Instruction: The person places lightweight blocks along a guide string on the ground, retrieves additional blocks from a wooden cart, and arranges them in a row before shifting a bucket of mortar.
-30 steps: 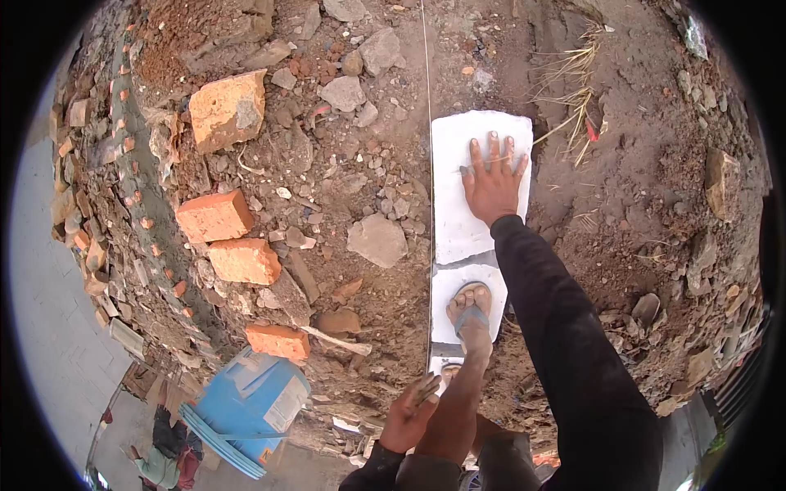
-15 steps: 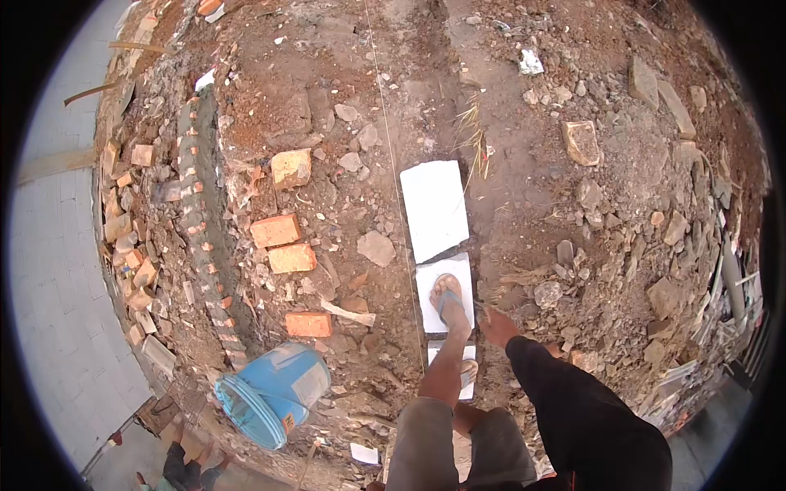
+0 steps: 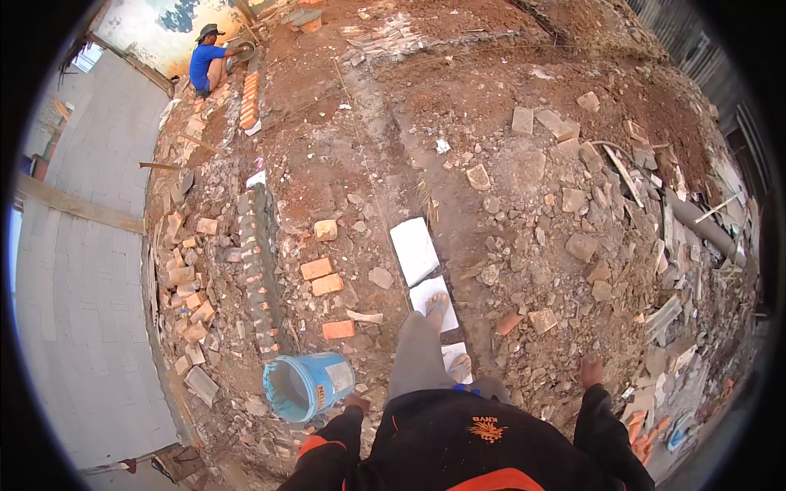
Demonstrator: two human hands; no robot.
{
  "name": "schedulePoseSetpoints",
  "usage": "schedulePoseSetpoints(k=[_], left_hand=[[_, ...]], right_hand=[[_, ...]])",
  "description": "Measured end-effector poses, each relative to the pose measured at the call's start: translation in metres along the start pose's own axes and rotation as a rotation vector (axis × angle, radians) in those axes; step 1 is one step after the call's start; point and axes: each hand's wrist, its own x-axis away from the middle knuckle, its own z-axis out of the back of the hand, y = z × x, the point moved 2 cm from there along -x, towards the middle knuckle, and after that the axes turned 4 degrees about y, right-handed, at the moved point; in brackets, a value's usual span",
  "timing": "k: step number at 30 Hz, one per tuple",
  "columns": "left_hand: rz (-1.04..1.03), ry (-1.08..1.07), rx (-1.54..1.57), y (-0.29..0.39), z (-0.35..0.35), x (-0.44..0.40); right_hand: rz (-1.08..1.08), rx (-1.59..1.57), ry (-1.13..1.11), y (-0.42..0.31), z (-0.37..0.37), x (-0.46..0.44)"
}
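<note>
My left hand (image 3: 358,402) hangs low beside the right side of a blue bucket (image 3: 318,385); its fingers are mostly hidden, and I cannot tell if it touches the bucket. My right hand (image 3: 592,372) is held out to the right above rubble, and its finger posture is too small to make out. In front of me lies a line of white blocks (image 3: 414,252), with my sandalled feet on the nearer ones. A thin string runs along their left side.
Loose orange bricks (image 3: 327,284) lie left of the blocks. Beyond them runs a low brick-and-mortar strip (image 3: 266,245). Rubble (image 3: 540,237) covers the right side. At the far left a person in blue (image 3: 205,64) squats near a brick row (image 3: 250,100).
The view has lifted, bringing in the squatting person and far wall. My right hand has moved back and right from beside the white blocks. My left hand has come into view beside the bucket.
</note>
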Motion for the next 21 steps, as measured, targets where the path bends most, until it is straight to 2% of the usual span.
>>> schedulePoseSetpoints(k=[1, 3, 4, 5, 6, 7, 8, 9, 10, 12, 14, 15, 16, 18, 21], left_hand=[[-0.222, -0.050, 0.030, 0.007, 0.016, -0.017], [-0.425, -0.001, -0.269, 0.029, 0.046, -0.062], [-0.268, 0.018, -0.041, 0.048, 0.063, -0.091], [-0.123, 0.067, 0.200, 0.077, 0.093, -0.095], [-0.201, 0.066, 0.128, 0.099, 0.121, -0.105], [-0.291, 0.066, 0.110, 0.118, 0.144, -0.120], [-0.376, 0.036, 0.083, 0.148, 0.178, -0.111], [-0.436, 0.019, 0.053, 0.180, 0.209, -0.110], [-0.492, -0.001, 0.025, 0.213, 0.236, -0.113], [-0.571, -0.048, -0.032, 0.275, 0.275, -0.122], [-0.597, -0.115, -0.062, 0.327, 0.297, -0.136], [-0.589, -0.162, -0.059, 0.347, 0.303, -0.145], [-0.578, -0.220, -0.057, 0.366, 0.309, -0.155], [-0.538, -0.392, -0.050, 0.407, 0.311, -0.169], [-0.516, -0.182, -0.054, 0.460, 0.297, -0.085]], right_hand=[[-0.044, -0.090, 0.107, -0.007, 0.017, 0.018], [-0.127, -0.230, 0.130, 0.033, -0.013, 0.038], [-0.191, -0.361, 0.152, 0.055, -0.028, 0.056], [-0.322, -0.151, 0.147, 0.022, -0.009, 0.091], [-0.413, -0.177, 0.195, 0.029, -0.011, 0.124], [-0.427, -0.269, 0.111, 0.033, -0.028, 0.142], [-0.436, -0.366, 0.026, 0.042, -0.055, 0.162], [-0.526, -0.402, 0.073, 0.051, -0.084, 0.192], [-0.547, -0.320, 0.285, 0.063, -0.121, 0.222], [-0.415, -0.037, 0.041, 0.135, -0.245, 0.286], [-0.911, -0.435, 0.222, 0.052, -0.200, 0.331], [-0.905, -0.488, 0.090, 0.020, -0.161, 0.345], [-1.053, -0.700, 0.155, -0.029, -0.111, 0.356], [-0.987, -0.683, 0.304, -0.026, -0.141, 0.393], [-1.246, -0.783, 0.420, -0.035, -0.160, 0.443]])
